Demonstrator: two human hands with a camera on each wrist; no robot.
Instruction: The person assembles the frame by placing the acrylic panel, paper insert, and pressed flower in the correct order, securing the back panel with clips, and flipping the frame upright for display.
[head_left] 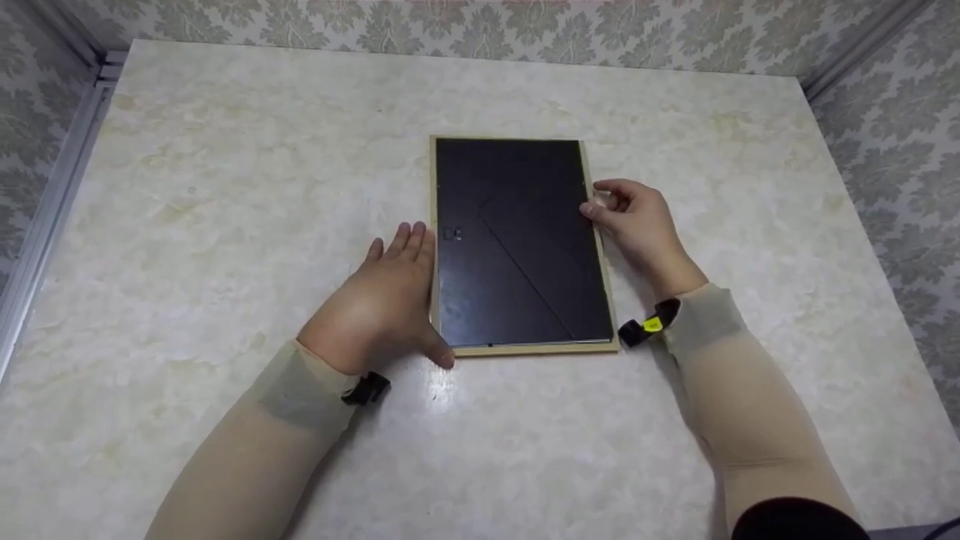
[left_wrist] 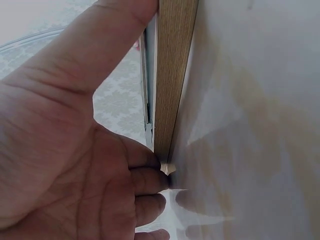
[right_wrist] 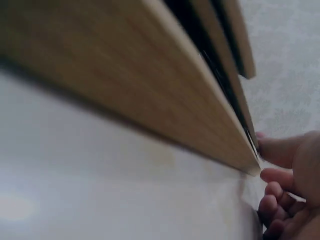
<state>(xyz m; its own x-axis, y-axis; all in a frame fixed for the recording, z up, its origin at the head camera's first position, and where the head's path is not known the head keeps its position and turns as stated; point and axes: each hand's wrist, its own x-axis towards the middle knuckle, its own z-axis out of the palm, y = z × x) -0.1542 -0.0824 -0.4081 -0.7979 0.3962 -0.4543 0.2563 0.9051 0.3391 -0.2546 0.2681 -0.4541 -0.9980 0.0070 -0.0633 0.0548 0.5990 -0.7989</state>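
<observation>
A picture frame with a pale wooden rim lies face down on the table, showing its black backing board. A diagonal line and a small metal fitting mark the board. My left hand is spread flat along the frame's left edge, thumb at the near corner; in the left wrist view its fingertips are right at the wooden side. My right hand pinches the right edge, thumb over the board and curled fingers outside. The right wrist view shows the board's edge standing above the wooden side.
The table has a pale marbled top that reflects light. Patterned wall covering stands behind it and at both sides, with a metal rail along the left. Both wrists carry black straps over beige sleeves.
</observation>
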